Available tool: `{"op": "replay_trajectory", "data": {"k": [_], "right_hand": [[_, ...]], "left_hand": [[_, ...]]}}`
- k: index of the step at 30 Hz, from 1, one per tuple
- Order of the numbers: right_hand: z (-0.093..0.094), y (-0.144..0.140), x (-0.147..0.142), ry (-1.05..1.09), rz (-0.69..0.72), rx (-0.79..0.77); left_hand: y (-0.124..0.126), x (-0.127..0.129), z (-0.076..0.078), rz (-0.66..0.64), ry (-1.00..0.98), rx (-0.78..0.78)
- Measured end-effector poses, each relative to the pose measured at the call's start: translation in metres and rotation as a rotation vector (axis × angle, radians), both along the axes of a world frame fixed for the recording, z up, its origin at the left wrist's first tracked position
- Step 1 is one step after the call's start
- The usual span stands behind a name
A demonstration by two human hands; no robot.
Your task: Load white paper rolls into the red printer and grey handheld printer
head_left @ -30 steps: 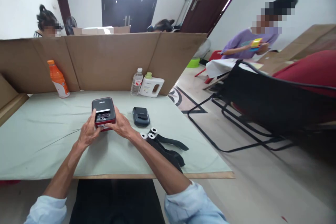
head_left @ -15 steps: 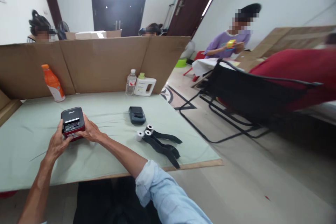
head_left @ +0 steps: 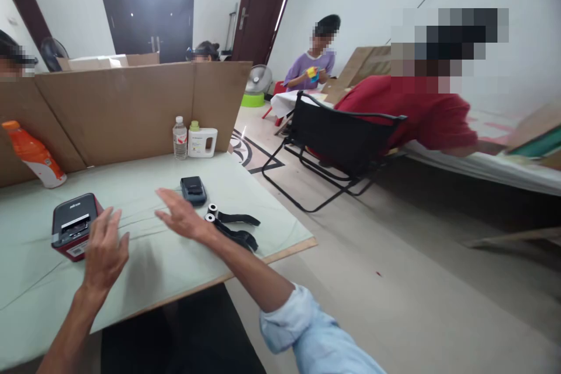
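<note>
A red and black label printer (head_left: pixel 72 225) lies on the pale green cloth of the table (head_left: pixel 144 263). My left hand (head_left: pixel 104 248) hovers just right of it, fingers spread, holding nothing. My right hand (head_left: pixel 179 217) is raised above the cloth, flat and empty, between the printer and a small dark printer (head_left: pixel 193 190). Two or three paper rolls with black strips (head_left: pixel 228 224) lie just right of my right hand.
A cardboard screen (head_left: pixel 118 111) lines the table's far side, with an orange bottle (head_left: pixel 35 155), a water bottle (head_left: pixel 179 138) and a white jug (head_left: pixel 202 142) before it. A black folding chair (head_left: pixel 337 140) and a person in red (head_left: pixel 416 111) are to the right.
Both hands have let go of the red printer and lifted away to its right. The view has swung to the right, showing more floor and the person in red.
</note>
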State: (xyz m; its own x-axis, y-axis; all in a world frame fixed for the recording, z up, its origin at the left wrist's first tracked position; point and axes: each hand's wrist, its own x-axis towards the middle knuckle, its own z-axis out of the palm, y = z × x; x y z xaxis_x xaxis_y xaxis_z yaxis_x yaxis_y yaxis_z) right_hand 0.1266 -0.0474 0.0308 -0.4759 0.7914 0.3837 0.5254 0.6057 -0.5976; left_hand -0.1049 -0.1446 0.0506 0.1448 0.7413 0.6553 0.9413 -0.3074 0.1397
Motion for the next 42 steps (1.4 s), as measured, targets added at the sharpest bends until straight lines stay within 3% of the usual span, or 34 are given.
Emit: {"op": "replay_trajectory", "data": {"k": [2,4,7,10,15,22,29,34,42], "right_hand": [[0.006,0.022,0.041,-0.033,-0.187,-0.008],[0.009,0.042,0.075,-0.116,-0.356,-0.142],[0.004,0.064,0.106,-0.205,-0.458,-0.340],[-0.007,0.076,0.113,-0.223,-0.460,-0.430],[-0.018,0.082,0.107,-0.196,-0.438,-0.492],[-0.010,0.072,0.094,-0.142,-0.397,-0.478],[0.009,0.053,0.051,-0.096,-0.217,-0.387],[0.000,0.033,0.011,-0.135,-0.119,-0.399],[-0.021,0.018,-0.013,-0.229,-0.066,-0.446]], "left_hand": [[0.029,0.021,-0.009,-0.081,0.006,-0.133],[0.062,0.042,-0.019,-0.134,-0.021,-0.272],[0.107,0.076,-0.031,-0.158,-0.089,-0.563],[0.139,0.108,-0.037,-0.149,-0.168,-0.731],[0.161,0.138,-0.048,-0.186,-0.187,-0.747],[0.158,0.133,-0.056,-0.160,-0.210,-0.639],[0.122,0.069,-0.044,-0.135,-0.238,-0.464],[0.083,0.027,-0.054,-0.077,-0.264,-0.449],[0.055,0.010,-0.078,0.000,-0.321,-0.505]]}}
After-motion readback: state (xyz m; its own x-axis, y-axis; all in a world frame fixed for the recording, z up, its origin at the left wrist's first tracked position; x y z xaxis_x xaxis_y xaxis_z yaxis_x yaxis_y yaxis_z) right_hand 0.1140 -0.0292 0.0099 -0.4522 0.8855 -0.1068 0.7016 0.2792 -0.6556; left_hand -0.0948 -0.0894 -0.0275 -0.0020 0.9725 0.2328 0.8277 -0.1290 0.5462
